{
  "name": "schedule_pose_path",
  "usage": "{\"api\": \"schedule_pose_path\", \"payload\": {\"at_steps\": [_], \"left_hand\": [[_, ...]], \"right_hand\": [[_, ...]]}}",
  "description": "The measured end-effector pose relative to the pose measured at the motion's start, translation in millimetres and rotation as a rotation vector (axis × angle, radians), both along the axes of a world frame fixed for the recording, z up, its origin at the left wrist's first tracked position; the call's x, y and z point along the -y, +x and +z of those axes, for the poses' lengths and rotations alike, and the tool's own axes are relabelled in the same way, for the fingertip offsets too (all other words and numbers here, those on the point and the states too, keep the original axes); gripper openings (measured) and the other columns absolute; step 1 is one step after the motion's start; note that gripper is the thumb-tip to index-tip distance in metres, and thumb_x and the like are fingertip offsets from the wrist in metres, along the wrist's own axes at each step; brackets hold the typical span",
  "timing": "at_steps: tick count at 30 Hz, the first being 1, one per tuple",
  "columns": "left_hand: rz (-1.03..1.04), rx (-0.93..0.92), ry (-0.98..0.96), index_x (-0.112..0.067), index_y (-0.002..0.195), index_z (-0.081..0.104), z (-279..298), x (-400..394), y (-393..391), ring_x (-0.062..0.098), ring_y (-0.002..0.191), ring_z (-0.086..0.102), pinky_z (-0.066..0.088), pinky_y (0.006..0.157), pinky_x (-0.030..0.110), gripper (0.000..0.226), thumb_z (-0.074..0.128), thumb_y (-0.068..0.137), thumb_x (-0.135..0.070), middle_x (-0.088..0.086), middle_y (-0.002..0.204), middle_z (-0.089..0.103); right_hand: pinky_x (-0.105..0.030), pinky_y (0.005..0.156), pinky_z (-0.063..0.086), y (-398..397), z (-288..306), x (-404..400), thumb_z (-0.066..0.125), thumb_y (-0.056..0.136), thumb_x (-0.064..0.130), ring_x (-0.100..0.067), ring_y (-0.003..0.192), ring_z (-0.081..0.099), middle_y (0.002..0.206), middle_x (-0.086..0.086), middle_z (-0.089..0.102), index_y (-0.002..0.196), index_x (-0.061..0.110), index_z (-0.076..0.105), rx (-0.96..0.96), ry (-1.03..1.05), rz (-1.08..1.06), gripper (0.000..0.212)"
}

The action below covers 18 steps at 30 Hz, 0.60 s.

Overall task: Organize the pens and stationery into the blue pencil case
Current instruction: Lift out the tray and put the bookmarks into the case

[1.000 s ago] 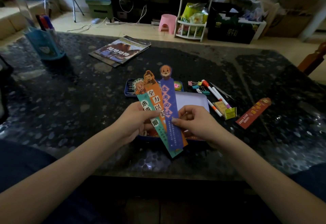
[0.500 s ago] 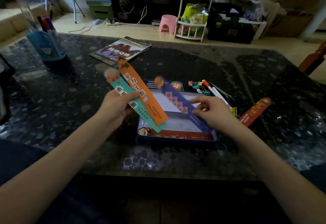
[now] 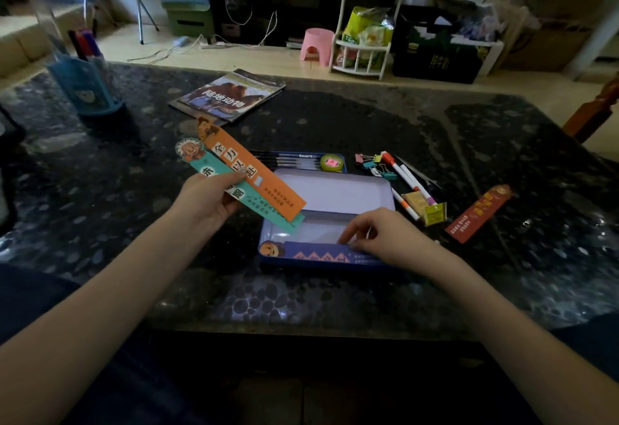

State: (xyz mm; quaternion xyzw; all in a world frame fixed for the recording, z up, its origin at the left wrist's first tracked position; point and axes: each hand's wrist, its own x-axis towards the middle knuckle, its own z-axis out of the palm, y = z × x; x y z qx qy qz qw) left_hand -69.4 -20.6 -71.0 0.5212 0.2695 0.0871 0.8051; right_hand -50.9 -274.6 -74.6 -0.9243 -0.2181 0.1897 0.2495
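We see a blue pencil case (image 3: 335,190) lying open on a dark speckled table (image 3: 402,123). Its near half is a pale tray, and its far half holds dark pens (image 3: 284,160) and a small green thing with a pink patch (image 3: 331,163).

Our left hand (image 3: 207,200) is up above the table, left of the case. Its fingers and thumb pinch two bookmarks together. The orange bookmark (image 3: 254,173) lies on top of the teal bookmark (image 3: 234,190), and both slant down toward the tray.

Our right hand (image 3: 382,237) is low at the near right part of the tray. Its fingers are bent and press on the right end of a purple bookmark (image 3: 318,252). That bookmark lies flat along the near wall of the case, with its cartoon head at the left end.

Just right of the case lie colored binder clips (image 3: 375,165), white markers (image 3: 405,178) and a yellow-green clip (image 3: 435,213). A red bookmark (image 3: 479,213) lies farther right, by itself.

At the back we see a book (image 3: 231,96), and far left a blue pen holder (image 3: 83,86) with pens standing in it.
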Motion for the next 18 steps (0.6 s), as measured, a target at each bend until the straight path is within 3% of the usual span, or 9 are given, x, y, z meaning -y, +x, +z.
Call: {"api": "schedule_pose_path", "payload": {"at_steps": [4,10,18], "left_hand": [[-0.027,-0.003,0.031,-0.009,0.09,0.056,-1.6,1.5,-0.5,0.008,0.056,0.069,0.053,0.045,0.022,0.011,0.058,0.087,0.0,0.005,0.084,0.067],[-0.066,-0.023,0.059,-0.011,0.09,0.058,-3.5,4.7,-1.1,0.011,0.064,0.07,0.054,0.047,0.024,0.011,0.061,0.085,-0.002,0.005,0.085,0.069],[-0.082,-0.054,0.154,-0.01,0.093,0.059,-3.6,8.6,-3.2,0.015,0.075,0.069,0.055,0.051,0.026,0.011,0.063,0.084,-0.003,0.004,0.088,0.07]], "right_hand": [[-0.02,0.059,0.037,-2.1,-10.4,0.5,0.072,0.078,0.012,-0.006,0.064,0.051,0.072,0.004,0.056,0.087,0.029,0.063,0.055,0.067,-0.039,0.021],[-0.022,0.065,0.042,-0.2,-15.5,4.9,0.072,0.078,0.011,-0.011,0.069,0.054,0.079,-0.005,0.062,0.092,0.025,0.063,0.057,0.144,-0.052,0.022],[-0.025,0.071,0.047,6.2,-16.7,2.9,0.072,0.079,0.015,-0.01,0.071,0.052,0.078,0.005,0.054,0.095,0.025,0.062,-0.037,0.072,0.061,0.022]]}}
